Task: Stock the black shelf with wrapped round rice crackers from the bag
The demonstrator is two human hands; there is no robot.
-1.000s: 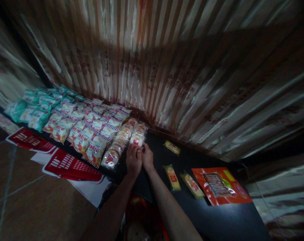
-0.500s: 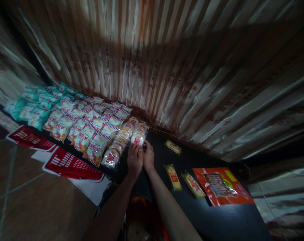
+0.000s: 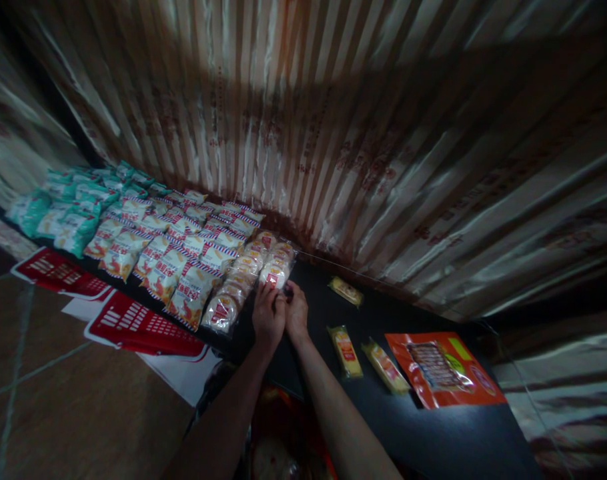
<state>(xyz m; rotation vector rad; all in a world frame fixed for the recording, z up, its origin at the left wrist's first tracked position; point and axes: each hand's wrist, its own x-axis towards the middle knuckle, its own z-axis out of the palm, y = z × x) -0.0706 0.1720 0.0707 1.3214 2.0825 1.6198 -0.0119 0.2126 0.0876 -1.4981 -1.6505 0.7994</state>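
A pale round cracker in a clear wrapper (image 3: 274, 272) with a red label lies at the near end of the rightmost row of such packets. My left hand (image 3: 269, 319) has its fingertips closed on the near edge of this wrapper. Close beside it, my right hand (image 3: 297, 312) pinches the wrapper's right corner, its fingers curled and partly hidden. Just left runs another row of wrapped round crackers (image 3: 222, 312). Snack bags with striped tops (image 3: 189, 287) stand in rows further left.
Teal bags (image 3: 76, 230) fill the far left of the black table (image 3: 433, 440). Right of my hands lie yellow wrapped bars (image 3: 345, 352) and an orange packet (image 3: 446, 370). Red printed cards (image 3: 146, 330) hang along the front edge. A ribbed curtain-like sheet (image 3: 303, 133) rises behind.
The wrapped cracker under my fingers has shifted very slightly. Both hands stay at its near edge, and the other packets lie as before.
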